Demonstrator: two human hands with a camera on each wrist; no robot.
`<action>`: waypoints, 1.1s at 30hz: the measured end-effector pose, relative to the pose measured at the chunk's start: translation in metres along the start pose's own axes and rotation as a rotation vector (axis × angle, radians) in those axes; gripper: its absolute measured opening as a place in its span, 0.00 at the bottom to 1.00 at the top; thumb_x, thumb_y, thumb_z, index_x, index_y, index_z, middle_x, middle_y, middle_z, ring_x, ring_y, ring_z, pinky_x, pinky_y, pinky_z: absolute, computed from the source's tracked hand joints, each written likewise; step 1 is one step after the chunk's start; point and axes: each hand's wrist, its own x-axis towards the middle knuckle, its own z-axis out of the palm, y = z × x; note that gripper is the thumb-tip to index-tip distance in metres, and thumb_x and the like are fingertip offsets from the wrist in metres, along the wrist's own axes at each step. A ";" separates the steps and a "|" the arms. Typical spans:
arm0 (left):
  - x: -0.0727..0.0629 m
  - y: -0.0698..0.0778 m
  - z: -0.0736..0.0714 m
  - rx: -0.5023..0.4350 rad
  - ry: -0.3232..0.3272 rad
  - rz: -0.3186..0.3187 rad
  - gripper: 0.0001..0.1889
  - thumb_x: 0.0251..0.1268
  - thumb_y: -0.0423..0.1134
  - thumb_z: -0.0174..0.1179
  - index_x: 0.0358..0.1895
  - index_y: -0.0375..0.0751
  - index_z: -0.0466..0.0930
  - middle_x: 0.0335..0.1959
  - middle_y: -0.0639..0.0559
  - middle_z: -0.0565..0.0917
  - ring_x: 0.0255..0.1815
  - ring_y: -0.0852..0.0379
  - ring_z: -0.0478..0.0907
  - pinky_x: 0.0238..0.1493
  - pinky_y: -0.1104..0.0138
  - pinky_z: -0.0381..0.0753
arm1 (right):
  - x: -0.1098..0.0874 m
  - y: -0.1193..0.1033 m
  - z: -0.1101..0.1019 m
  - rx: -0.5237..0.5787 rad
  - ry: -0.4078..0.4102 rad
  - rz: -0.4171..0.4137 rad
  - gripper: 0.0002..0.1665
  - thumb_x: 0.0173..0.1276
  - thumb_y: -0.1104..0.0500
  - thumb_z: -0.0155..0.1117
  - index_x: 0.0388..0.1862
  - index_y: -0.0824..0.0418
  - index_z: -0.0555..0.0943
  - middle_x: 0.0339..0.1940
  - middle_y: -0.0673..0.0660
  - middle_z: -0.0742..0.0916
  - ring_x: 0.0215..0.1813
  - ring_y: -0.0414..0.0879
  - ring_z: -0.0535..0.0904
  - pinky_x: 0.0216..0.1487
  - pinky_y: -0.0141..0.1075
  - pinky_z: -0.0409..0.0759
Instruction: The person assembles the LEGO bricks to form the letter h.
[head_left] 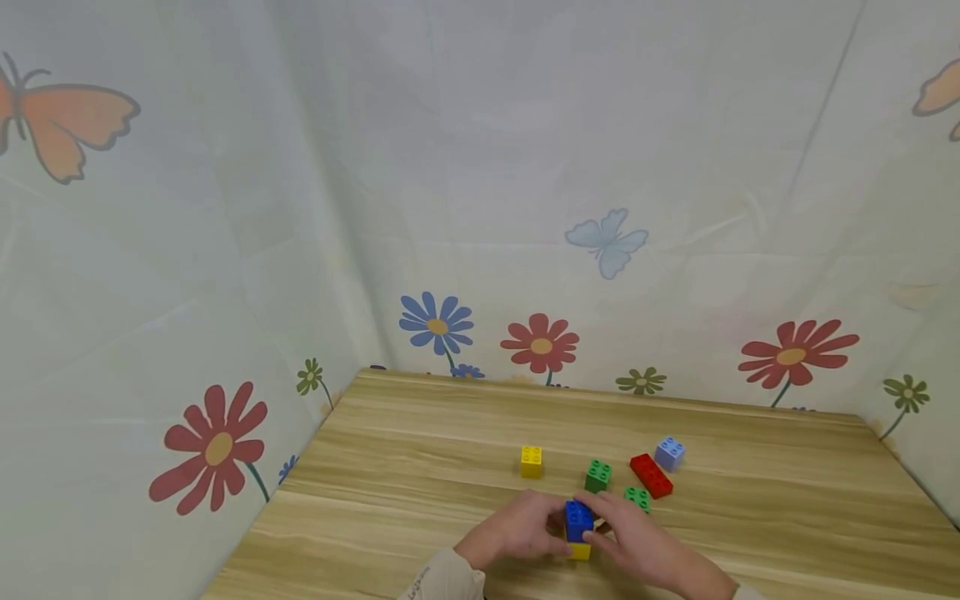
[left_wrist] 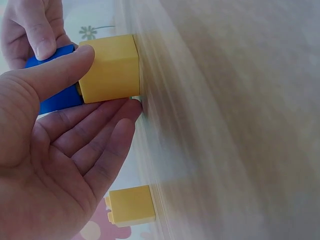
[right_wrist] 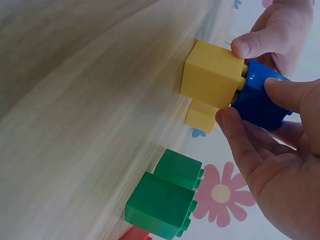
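Near the table's front edge, my left hand (head_left: 521, 527) holds a square yellow brick (left_wrist: 110, 70), thumb on one side and fingers on the other. My right hand (head_left: 641, 540) pinches a dark blue brick (head_left: 579, 518) on top of it. In the right wrist view, yellow studs show in a gap between the two, and the blue brick (right_wrist: 260, 97) sits slightly tilted. The yellow brick's base stands at the tabletop; its far side is hidden by fingers.
Behind the hands stand another yellow brick (head_left: 531, 463), a green brick (head_left: 597, 477), a second green brick (head_left: 637, 499), a long red brick (head_left: 651, 476) and a light blue brick (head_left: 670, 454). A flowered curtain (head_left: 480, 208) borders the wooden table (head_left: 420, 433).
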 end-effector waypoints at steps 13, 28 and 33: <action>-0.001 0.003 0.000 0.026 0.005 -0.018 0.13 0.55 0.42 0.70 0.42 0.47 0.82 0.34 0.64 0.82 0.36 0.71 0.76 0.38 0.75 0.75 | -0.002 -0.003 0.000 -0.051 -0.002 -0.011 0.29 0.68 0.56 0.61 0.64 0.66 0.70 0.50 0.54 0.79 0.45 0.40 0.78 0.42 0.28 0.78; 0.000 0.002 0.001 0.056 0.012 -0.008 0.13 0.55 0.43 0.70 0.43 0.47 0.82 0.34 0.65 0.82 0.35 0.72 0.76 0.37 0.75 0.75 | -0.004 0.003 0.004 -0.026 0.041 -0.049 0.28 0.69 0.57 0.60 0.64 0.68 0.70 0.51 0.57 0.79 0.48 0.44 0.79 0.42 0.26 0.77; 0.000 0.001 0.001 0.048 0.007 -0.008 0.14 0.55 0.42 0.69 0.45 0.48 0.82 0.35 0.65 0.82 0.36 0.72 0.76 0.37 0.75 0.75 | -0.005 0.004 0.004 -0.003 0.054 -0.062 0.28 0.68 0.58 0.61 0.64 0.67 0.70 0.52 0.58 0.79 0.49 0.45 0.79 0.42 0.25 0.77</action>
